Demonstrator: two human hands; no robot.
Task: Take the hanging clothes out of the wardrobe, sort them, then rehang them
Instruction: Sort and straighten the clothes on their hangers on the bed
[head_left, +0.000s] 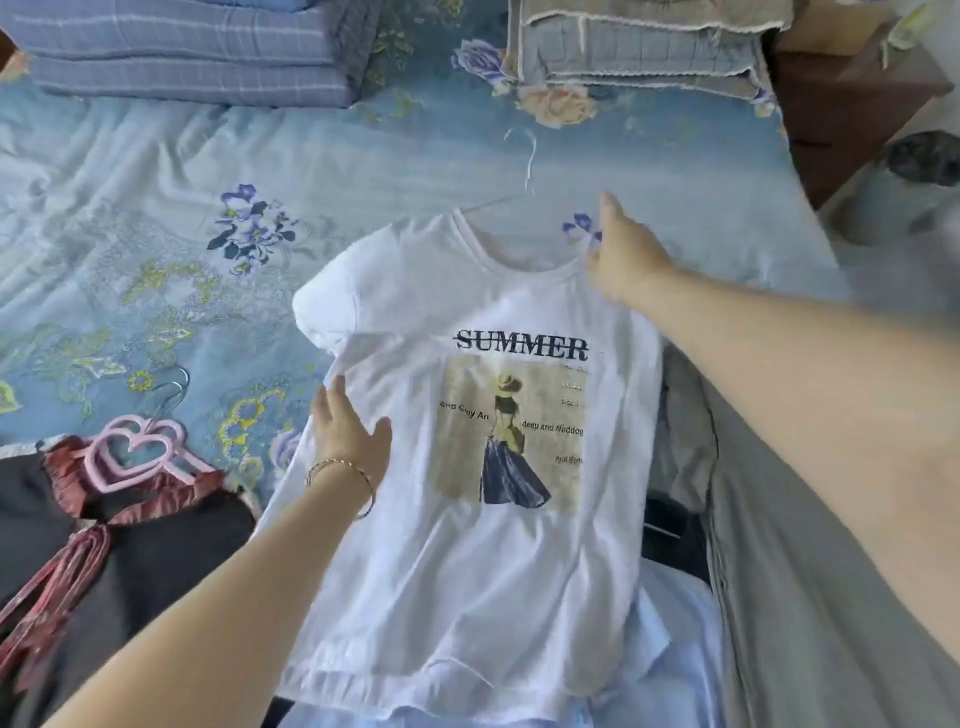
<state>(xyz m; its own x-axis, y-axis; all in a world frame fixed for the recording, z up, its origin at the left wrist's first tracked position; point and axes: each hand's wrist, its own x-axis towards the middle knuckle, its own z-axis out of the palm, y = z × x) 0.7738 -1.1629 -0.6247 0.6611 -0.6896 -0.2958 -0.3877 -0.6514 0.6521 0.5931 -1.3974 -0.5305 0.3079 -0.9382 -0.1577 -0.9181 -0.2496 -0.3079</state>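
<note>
Nearest the lens, the hem of the white T-shirt (457, 597) lies over a pale blue garment (675, 654). The shirt is spread front-up on the floral bedsheet (156, 208), its "SUMMER" print between the 2 hands. The left hand (349, 439), a thin bracelet (337, 461) at its wrist, lies flat on the shirt's side edge with fingers straight and slightly spread, pressing the cloth down. The right hand (626, 257) is at the collar's far side with the thumb raised. Its fingertips are blurred against the neckline, so I cannot tell whether they pinch the cloth or only touch it. Just beyond those fingertips, the hook of 1 wire hanger (530, 171) sticks out of the neck opening, pointing away. Well outside the left fingers lies a dark dress (156, 545) on a pink heart hanger (120, 421). Under the right forearm runs a grey garment (805, 545). The likely trouble lies at the collar: a pull on the cloth alone could slide the thin wire off 1 shoulder, leaving the shirt lopsided or off the hanger. Lifting while the left palm presses down could stretch the neckline. The shirt may also drag the pale blue piece beneath it and muddle the sorting.
</note>
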